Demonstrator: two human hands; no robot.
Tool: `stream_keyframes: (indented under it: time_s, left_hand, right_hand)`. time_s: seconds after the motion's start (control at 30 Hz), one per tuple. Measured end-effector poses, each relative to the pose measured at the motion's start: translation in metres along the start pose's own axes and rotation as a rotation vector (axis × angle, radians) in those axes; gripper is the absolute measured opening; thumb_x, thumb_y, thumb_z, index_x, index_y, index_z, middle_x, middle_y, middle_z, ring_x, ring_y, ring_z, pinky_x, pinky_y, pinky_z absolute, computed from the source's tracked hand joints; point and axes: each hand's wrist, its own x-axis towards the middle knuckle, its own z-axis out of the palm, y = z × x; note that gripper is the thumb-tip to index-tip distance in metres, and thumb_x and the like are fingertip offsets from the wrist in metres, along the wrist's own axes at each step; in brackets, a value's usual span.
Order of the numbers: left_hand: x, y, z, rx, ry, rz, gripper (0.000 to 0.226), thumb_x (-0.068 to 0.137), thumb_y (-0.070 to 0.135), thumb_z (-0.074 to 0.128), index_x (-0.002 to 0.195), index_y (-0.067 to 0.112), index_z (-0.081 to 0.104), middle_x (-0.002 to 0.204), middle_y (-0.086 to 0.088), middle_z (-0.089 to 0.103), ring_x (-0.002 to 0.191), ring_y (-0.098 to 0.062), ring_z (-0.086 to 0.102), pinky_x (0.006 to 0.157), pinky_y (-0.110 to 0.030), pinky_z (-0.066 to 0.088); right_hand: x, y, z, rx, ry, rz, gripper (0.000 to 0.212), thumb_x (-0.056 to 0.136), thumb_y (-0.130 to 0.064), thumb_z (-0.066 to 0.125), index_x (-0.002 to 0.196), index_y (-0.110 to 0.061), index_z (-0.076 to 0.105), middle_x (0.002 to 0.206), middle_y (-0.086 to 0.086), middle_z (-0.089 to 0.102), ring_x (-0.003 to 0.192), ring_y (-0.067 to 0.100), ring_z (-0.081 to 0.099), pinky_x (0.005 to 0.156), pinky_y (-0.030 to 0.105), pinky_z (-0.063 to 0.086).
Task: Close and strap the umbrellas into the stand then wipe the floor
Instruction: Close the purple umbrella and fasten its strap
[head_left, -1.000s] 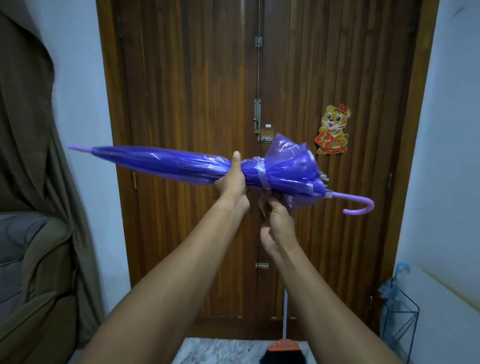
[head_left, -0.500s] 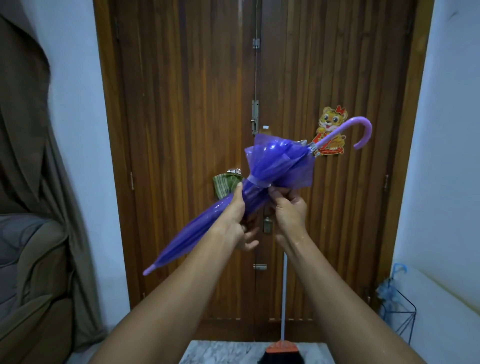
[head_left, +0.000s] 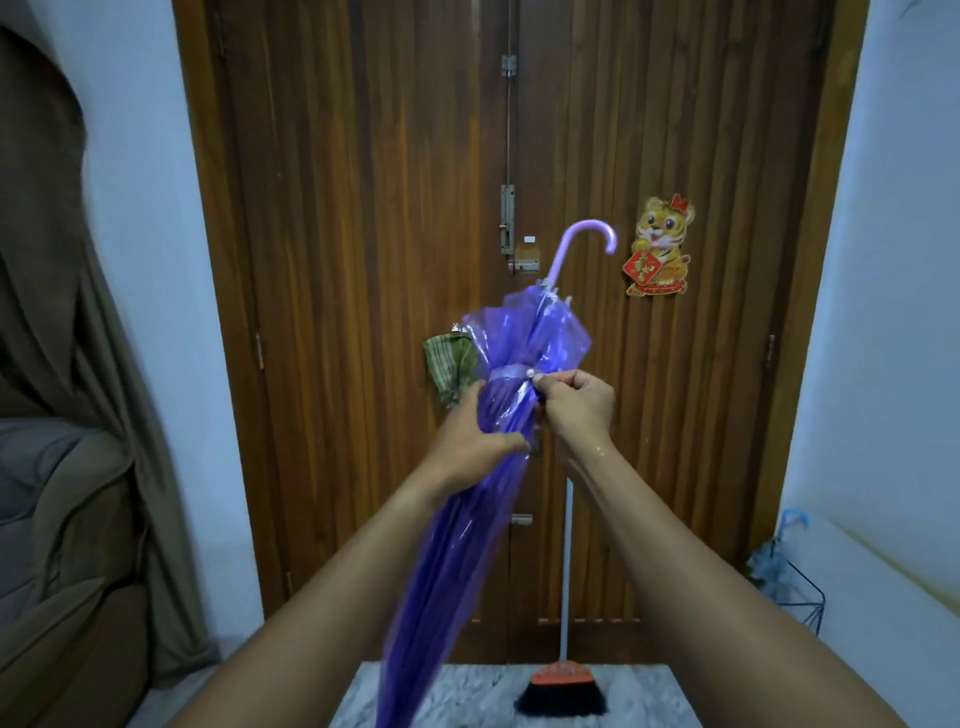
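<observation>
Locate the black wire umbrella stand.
In the head view, the black wire umbrella stand sits low at far right, against the white wall beside the brown wooden door, holding a pale blue umbrella.

Wooden double door (head_left: 363, 312), white walls (head_left: 135, 208), brown curtain (head_left: 47, 270), marbled floor (head_left: 467, 693).

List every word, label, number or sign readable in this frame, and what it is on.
Tiger sticker on the door: gold character on a red diamond, too blurred to read.
Small white tag by the bolt: too small to read.
No other text visible.
</observation>
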Motion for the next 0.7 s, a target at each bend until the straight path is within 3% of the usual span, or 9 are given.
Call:
stream_keyframes:
  time_s: [0.07, 0.2, 0.3, 0.4, 0.47, 0.53, 0.6, 0.7]
  left_hand:
    - [0.003, -0.004, 0.009, -0.239, -0.16, -0.037, 0.049, 0.071, 0.003, 0.077, 0.107, 0.028, 0.054, 0.1, 0.005, 0.062, 0.09, -0.004, 0.064, 0.078, -0.019, 0.051]
    - [0.014, -0.029, 0.015, -0.426, -0.146, -0.166, 0.072, 0.054, 0.003, 0.077, 0.116, 0.022, 0.046, 0.108, -0.01, 0.064, 0.093, -0.022, 0.068, 0.081, -0.042, 0.061]
    - [0.016, -0.033, 0.018, -0.406, -0.014, -0.184, 0.065, 0.059, 0.0, 0.07, 0.118, 0.018, 0.05, 0.105, -0.013, 0.067, 0.082, -0.022, 0.069, 0.066, -0.034, 0.059]
    - [0.022, -0.035, 0.018, -0.415, 0.119, -0.218, 0.055, 0.066, -0.006, 0.065, 0.116, 0.013, 0.052, 0.104, -0.015, 0.067, 0.087, -0.03, 0.069, 0.067, -0.034, 0.057]
    - [0.028, -0.037, 0.016, -0.533, 0.144, -0.223, 0.05, 0.066, -0.01, 0.058, 0.113, 0.004, 0.054, 0.085, -0.015, 0.066, 0.07, -0.031, 0.068, 0.059, -0.035, 0.058]
    - [0.035, -0.035, 0.014, -0.61, 0.171, -0.223, 0.035, 0.066, -0.015, 0.049, 0.098, -0.002, 0.057, 0.067, -0.01, 0.056, 0.052, -0.024, 0.057, 0.05, -0.03, 0.051]
    - [0.036, -0.028, 0.012, -0.69, 0.151, -0.227, 0.028, 0.063, -0.019, 0.042, 0.081, 0.0, 0.053, 0.062, -0.009, 0.048, 0.045, -0.021, 0.048, 0.046, -0.027, 0.045]
    - [0.032, -0.024, 0.009, -0.914, 0.011, -0.232, 0.029, 0.052, -0.011, 0.038, 0.075, 0.005, 0.046, 0.059, -0.006, 0.044, 0.041, -0.018, 0.041, 0.048, -0.026, 0.04]
  right_hand:
    - [-0.005, 0.002, 0.006, -0.047, -0.075, 0.018, 0.029, 0.081, -0.007, 0.078, 0.057, -0.014, 0.061, 0.059, 0.009, 0.064, 0.051, 0.019, 0.055, 0.057, 0.033, 0.048]
    - [-0.009, -0.005, 0.002, -0.119, -0.336, 0.022, 0.022, 0.086, -0.008, 0.077, 0.068, -0.01, 0.064, 0.067, 0.008, 0.066, 0.058, 0.015, 0.058, 0.055, 0.027, 0.051]
    - [-0.009, -0.014, -0.005, -0.23, -0.447, -0.011, 0.021, 0.085, -0.016, 0.08, 0.069, -0.012, 0.067, 0.068, 0.002, 0.068, 0.061, 0.01, 0.063, 0.054, 0.023, 0.052]
    - [-0.007, -0.018, -0.01, -0.343, -0.463, -0.088, 0.019, 0.084, -0.021, 0.082, 0.073, -0.01, 0.071, 0.072, 0.007, 0.069, 0.07, 0.016, 0.066, 0.063, 0.032, 0.057]
    - [-0.009, -0.019, -0.013, -0.399, -0.444, -0.133, 0.02, 0.084, -0.024, 0.081, 0.075, -0.008, 0.074, 0.07, 0.007, 0.069, 0.066, 0.016, 0.063, 0.064, 0.035, 0.055]
    - [-0.01, -0.019, -0.014, -0.384, -0.43, -0.128, 0.023, 0.085, -0.025, 0.08, 0.079, -0.004, 0.075, 0.068, 0.006, 0.068, 0.061, 0.014, 0.059, 0.057, 0.029, 0.051]
    - [-0.009, -0.018, -0.016, -0.366, -0.404, -0.086, 0.022, 0.087, -0.026, 0.079, 0.081, -0.005, 0.075, 0.073, 0.003, 0.07, 0.061, 0.009, 0.058, 0.048, 0.019, 0.046]
    - [-0.006, -0.017, -0.015, -0.337, -0.398, -0.035, 0.021, 0.087, -0.025, 0.078, 0.086, -0.004, 0.075, 0.071, -0.003, 0.069, 0.053, 0.0, 0.057, 0.041, 0.012, 0.041]
